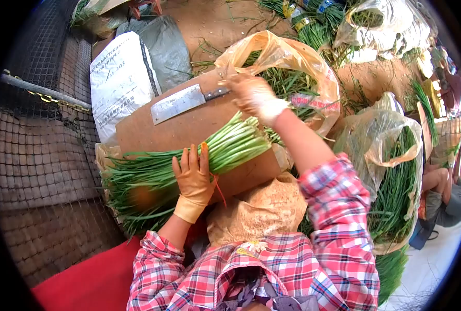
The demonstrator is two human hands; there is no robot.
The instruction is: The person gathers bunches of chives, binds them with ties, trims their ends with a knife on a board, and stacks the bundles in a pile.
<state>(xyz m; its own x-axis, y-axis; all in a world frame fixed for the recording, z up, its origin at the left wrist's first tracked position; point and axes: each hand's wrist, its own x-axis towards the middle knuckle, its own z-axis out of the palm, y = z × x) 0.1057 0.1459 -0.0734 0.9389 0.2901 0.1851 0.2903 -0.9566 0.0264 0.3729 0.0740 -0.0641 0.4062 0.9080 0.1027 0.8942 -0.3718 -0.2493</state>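
Note:
A large bundle of garlic chives (235,145) lies across a brown board (137,127), its pale cut ends to the right and green leaves to the left. On top of it rests my left hand (193,179) in a tan glove, fingers stretched out. A thin red strand (220,191) hangs beside that hand. Behind the bundle, a cleaver (178,105) lies flat on the board, its dark handle pointing right. Close to the handle's end is my gloved right hand (251,94), smeared by motion; whether its fingers hold anything is unclear.
An open plastic bag (326,78) of green trimmings stands behind my right hand. Another bag (344,137) with chives is at right. A white printed sack (119,78) leans at left, near netting (33,150). Part of another person (443,192) shows at far right.

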